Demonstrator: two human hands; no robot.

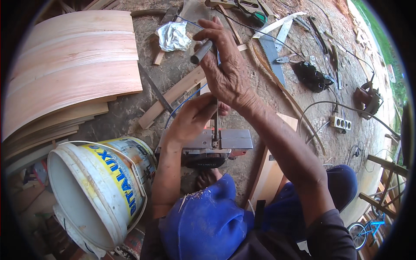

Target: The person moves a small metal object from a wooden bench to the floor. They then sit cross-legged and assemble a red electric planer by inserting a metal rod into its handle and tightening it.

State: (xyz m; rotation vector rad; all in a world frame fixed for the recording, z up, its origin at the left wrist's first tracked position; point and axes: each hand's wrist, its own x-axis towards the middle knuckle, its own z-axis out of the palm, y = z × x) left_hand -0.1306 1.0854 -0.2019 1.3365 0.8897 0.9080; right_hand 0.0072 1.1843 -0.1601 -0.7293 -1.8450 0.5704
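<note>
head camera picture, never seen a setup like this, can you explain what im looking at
There is no robot: a person works bare-handed, and a wide fisheye camera on their head looks down, so straight edges bend near the rim. The right hand holds a grey bar. The left hand is around a thin metal rod, whose lower end meets a metal-plated machine, perhaps an upturned electric planer. On the ground lie a handsaw, a crumpled silvery wad and a power strip. A white bucket is at left.
</note>
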